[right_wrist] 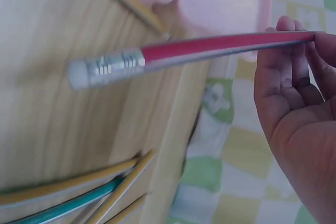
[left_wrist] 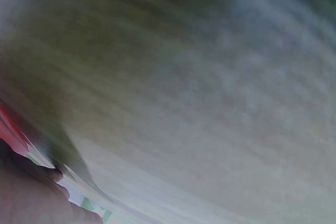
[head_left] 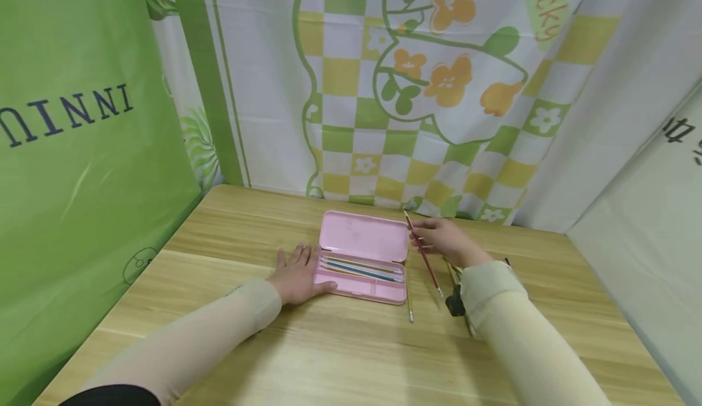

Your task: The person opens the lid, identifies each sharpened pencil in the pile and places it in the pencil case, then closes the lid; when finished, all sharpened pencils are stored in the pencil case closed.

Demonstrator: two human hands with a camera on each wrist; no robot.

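A pink pencil case [head_left: 364,234] lies on the table with its lid folded back. Several pencils [head_left: 359,268] in yellow and blue lie in its rear compartment. My left hand [head_left: 296,279] rests spread at the case's left side, its thumb over the near edge. Right of the case, my right hand [head_left: 443,239] pinches a red pencil [head_left: 424,259] between thumb and fingers. That pencil slants, white eraser end low and toward me, as the right wrist view also shows. A yellow pencil [head_left: 409,293] lies along the case's right side.
Under my right forearm lie more pencils [right_wrist: 68,184], yellow and green, partly hidden by the sleeve. A small black object [head_left: 454,303] is beside them. Behind the wooden table [head_left: 263,211] hangs a patterned curtain [head_left: 351,83]; a green sheet [head_left: 82,180] borders the left.
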